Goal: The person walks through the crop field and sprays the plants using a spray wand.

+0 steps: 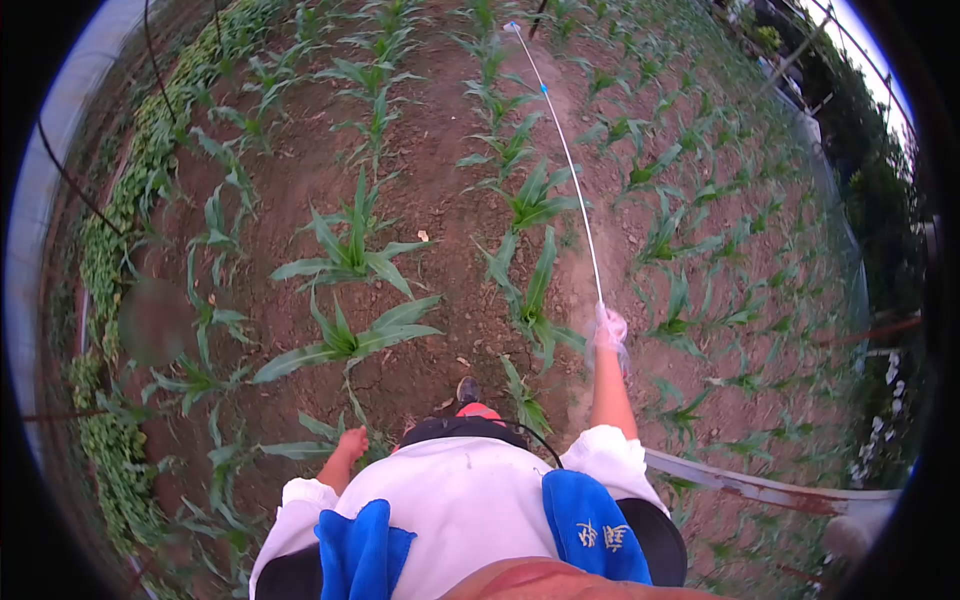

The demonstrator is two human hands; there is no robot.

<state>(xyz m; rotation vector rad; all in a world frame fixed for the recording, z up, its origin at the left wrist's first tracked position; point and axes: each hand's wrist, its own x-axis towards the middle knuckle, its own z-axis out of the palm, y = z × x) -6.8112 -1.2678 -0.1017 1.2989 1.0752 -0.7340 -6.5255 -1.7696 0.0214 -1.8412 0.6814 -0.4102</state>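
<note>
A long thin white pole [572, 168] with blue marks near its far end reaches forward over the crop rows. My right hand [610, 328], in a clear plastic glove, is closed around its near end. Bare and low at my left side, my left hand [352, 441] hangs beside green leaves; its fingers are too small to make out. Young corn plants [350, 245] grow in rows on the brown soil [440, 200] before me. Where the pole ends, a small pale piece [512, 27] shows close to the ground.
A curved, rusty metal tube [765, 487] crosses at the lower right. Low leafy plants [112, 440] line the left edge, beside pale sheeting. Netting and dark foliage border the right side. A blue towel [590, 525] and a black strap lie on my body.
</note>
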